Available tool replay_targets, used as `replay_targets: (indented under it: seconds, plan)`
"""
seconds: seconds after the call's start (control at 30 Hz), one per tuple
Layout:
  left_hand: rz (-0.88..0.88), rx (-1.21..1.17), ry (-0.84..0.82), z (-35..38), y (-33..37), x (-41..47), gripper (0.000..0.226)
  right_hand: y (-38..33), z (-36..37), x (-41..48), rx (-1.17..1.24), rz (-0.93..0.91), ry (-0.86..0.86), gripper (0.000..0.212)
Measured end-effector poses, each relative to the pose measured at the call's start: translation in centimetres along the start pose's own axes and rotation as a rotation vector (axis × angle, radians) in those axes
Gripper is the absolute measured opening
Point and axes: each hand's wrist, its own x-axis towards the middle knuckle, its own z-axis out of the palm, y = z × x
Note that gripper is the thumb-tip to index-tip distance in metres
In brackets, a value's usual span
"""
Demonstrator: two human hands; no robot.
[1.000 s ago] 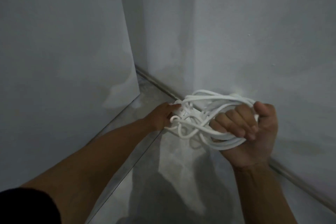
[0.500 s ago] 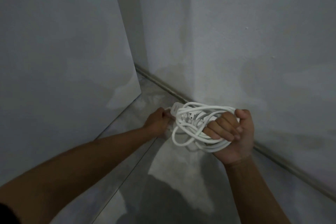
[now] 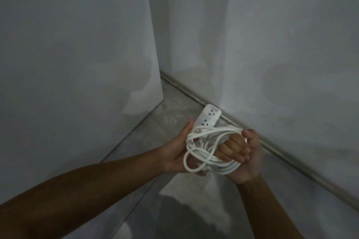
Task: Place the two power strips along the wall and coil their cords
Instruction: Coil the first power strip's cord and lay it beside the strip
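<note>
The right grip (image 3: 238,151) is curled tight round the coiled cord (image 3: 223,166) and the left grip (image 3: 177,154) cups the power strip (image 3: 208,116) from beneath, near the wall (image 3: 272,64), so best lay the strip flat along its foot before freeing the loops.

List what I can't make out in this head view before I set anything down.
Second power strip: outside the head view.
White plastic power strip, lower half: hidden behind the coiled white cord and left hand.
Plug: buried in the coil gripped by the right hand.
</note>
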Motion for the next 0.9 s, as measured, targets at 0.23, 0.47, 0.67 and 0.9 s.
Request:
replay_targets:
  seconds: [0.23, 0.47, 0.67, 0.9]
  plan:
    - [0.221, -0.132, 0.353, 0.8, 1.2, 3.3, 0.088, -0.1, -1.2, -0.2, 0.050, -0.064, 0.029, 0.040]
    - [0.444, 0.731, 0.979, -2.0, 2.5, 0.7, 0.069, -1.8, 0.0, -0.1, 0.049, -0.107, 0.023, 0.040]
    - [0.505, 1.553, 0.831, -5.5, 0.0, 0.7, 0.038, -4.0, 1.4, -0.7, 0.008, -0.159, 0.004, 0.039]
    - [0.631, 2.255, 0.762, -4.5, 2.6, 4.1, 0.057, -6.3, 2.2, -2.2, -0.022, -0.196, -0.007, 0.040]
